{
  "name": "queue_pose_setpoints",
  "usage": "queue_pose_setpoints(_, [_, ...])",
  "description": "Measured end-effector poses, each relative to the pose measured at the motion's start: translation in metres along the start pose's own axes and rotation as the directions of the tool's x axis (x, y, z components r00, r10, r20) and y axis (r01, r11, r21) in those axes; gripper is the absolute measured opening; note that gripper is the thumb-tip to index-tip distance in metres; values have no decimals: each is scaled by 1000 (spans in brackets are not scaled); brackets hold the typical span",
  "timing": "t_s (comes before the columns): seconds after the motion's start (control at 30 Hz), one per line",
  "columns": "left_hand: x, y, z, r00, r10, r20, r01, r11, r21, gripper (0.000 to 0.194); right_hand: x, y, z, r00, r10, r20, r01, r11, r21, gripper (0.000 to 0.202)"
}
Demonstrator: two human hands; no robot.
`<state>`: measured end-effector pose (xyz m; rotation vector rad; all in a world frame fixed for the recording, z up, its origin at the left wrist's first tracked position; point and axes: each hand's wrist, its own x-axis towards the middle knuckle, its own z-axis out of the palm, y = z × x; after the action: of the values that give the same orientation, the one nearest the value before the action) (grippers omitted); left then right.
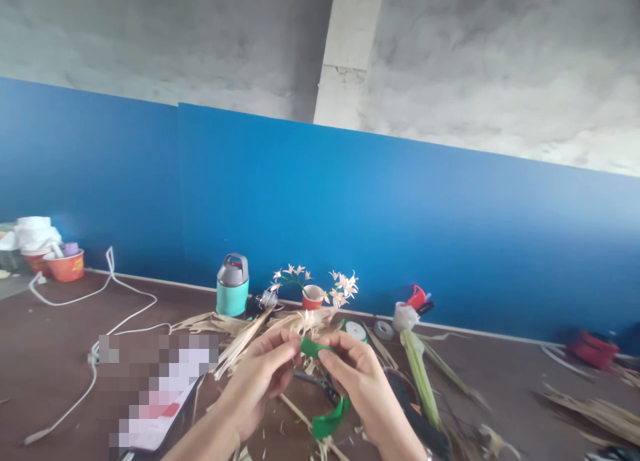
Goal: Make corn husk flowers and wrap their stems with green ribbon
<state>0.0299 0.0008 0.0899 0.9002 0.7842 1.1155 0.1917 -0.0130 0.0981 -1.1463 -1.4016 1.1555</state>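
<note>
Ribbon (310,347), green and glossy, is pinched by my left hand (260,374) and right hand (361,374), at six o'clock from the red paper cup (312,303); its dangling tail (327,426) could snag the dark scissors (320,382) if pulled.

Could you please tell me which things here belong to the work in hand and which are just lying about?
Likely in the job:
Green ribbon, in left hand and right hand
Dry husk strips
Pale flowers
Green-edged spool

Apparently just lying about:
Turquoise flask
White cable
Orange tub
</note>
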Motion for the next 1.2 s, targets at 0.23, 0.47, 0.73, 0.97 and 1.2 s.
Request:
queue_pose_setpoints(0.23, [-1, 0, 3, 994, 44, -104, -44, 999, 4, 24, -2, -1, 4, 1000, -29, -4, 29, 998, 52, 20])
queue_pose_setpoints(0.47, [1, -2, 2, 978, 97, -182, -99, 995, 2, 30, -1, 3, 7, 999, 28, -33, -27, 999, 35, 22])
queue_pose_setpoints(0.73, [-6, -4, 10, 970, 74, -233, -86, 995, -44, 30, 0, 1, 11, 997, -25, -75, 39, 982, 185, 27])
queue_pose_setpoints(0.97, [-14, -8, 20, 978, 56, -202, -68, 996, -55, 24, -3, 2, 22, 996, -39, -83, 63, 952, 299, 25])
queue_pose_setpoints(1.2, [-14, -16, 14, 980, 60, -190, -88, 986, -141, 17, -4, 5, 26, 995, -44, -86, 72, 930, 361, 22])
